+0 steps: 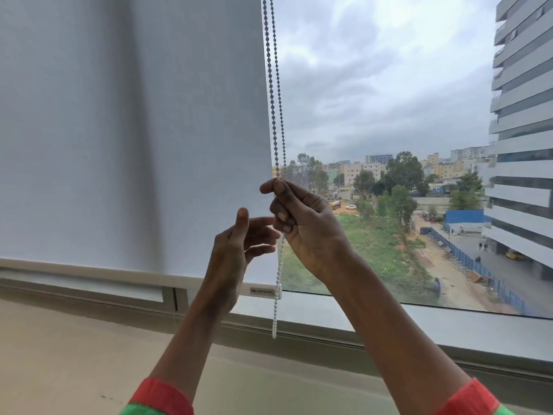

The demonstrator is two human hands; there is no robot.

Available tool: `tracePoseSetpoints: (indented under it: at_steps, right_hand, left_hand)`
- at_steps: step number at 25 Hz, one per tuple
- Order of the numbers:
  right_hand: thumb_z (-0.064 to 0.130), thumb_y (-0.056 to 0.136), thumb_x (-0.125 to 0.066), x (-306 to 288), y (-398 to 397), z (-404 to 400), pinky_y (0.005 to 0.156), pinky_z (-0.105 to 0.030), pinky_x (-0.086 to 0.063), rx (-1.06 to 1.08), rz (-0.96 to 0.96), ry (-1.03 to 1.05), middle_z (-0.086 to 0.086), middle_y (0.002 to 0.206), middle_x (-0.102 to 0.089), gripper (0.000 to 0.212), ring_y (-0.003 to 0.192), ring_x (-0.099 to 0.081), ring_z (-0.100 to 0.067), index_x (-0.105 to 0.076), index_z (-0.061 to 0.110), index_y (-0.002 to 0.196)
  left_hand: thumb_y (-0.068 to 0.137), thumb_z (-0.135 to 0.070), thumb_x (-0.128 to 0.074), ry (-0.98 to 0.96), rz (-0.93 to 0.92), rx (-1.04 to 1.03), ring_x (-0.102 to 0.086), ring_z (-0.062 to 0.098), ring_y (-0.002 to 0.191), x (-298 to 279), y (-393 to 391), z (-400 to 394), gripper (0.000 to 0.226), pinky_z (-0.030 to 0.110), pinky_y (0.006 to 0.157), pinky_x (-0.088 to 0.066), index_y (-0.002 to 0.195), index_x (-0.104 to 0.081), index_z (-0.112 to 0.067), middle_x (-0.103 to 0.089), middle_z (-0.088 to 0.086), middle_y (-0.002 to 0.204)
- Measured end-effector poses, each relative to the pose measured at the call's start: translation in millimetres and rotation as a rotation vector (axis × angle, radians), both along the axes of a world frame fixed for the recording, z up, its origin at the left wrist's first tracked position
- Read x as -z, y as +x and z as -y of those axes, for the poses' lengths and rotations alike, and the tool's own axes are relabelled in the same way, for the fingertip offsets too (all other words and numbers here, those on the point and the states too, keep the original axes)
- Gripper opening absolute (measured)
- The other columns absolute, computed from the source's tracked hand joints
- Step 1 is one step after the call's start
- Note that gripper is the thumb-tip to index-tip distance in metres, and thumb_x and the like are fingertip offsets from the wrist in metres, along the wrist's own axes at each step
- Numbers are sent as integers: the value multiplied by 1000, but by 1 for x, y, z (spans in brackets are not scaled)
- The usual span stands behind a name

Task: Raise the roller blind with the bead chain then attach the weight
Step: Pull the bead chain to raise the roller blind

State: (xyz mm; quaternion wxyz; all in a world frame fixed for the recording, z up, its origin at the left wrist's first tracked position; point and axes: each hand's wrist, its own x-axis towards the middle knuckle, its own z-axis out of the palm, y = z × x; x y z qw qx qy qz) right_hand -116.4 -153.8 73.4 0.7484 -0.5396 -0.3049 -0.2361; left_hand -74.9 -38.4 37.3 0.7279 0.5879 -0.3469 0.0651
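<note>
Window glass [389, 85] fills the right half of the frame, with overcast sky, buildings and a vacant plot beyond; a pale sill [74, 354] runs across the bottom. Roller blind [125, 130], a white fabric sheet, covers the left half and reaches almost to the frame, its bottom rail [263, 290] ending just left of centre, so the blind reads as not yet raised. Fabric of this kind is probably light and limp; it is better moved by the chain than by hand.

Bead chain [276, 115] hangs as two strands from the top edge along the blind's right margin down to the centre. It is likely light, fully flexible and somewhat slippery, so a pinch between beads, on one strand only, should grip best. Right hand [302, 223], at centre, is closed around the chain, thumb and forefinger pinching it at the top. Left hand [239, 244], just lower left, is loosely spread and holds nothing, fingertips near the strand.

Below the right hand a white strand drops past the rail to a free end over the sill. Roller and clutch are cut off above. Which strand is pinched is hidden by the fingers, and no separate weight can be made out.
</note>
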Motion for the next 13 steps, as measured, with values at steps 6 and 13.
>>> tracePoseSetpoints:
  at_steps: [6, 13]
  right_hand:
    - [19, 87, -55, 27, 9, -5, 45, -13, -28, -46, -33, -53, 11, 51, -47, 17, 48, -37, -3, -70, 12, 82]
    - [28, 85, -58, 61, 14, 2, 49, -13, -30, -15, -109, -106, 10, 51, -42, 19, 51, -35, -4, -70, 13, 85]
  left_hand:
    - [98, -42, -33, -185, 63, 199, -72, 15, 87, -86, -5, 6, 38, 32, 76, -57, 113, -60, -20, -76, -1, 84]
    - [99, -29, -41, -162, 64, 142, -23, 9, 44, -103, -6, 20, 32, 19, 42, -26, 87, -67, -14, -32, -6, 46]
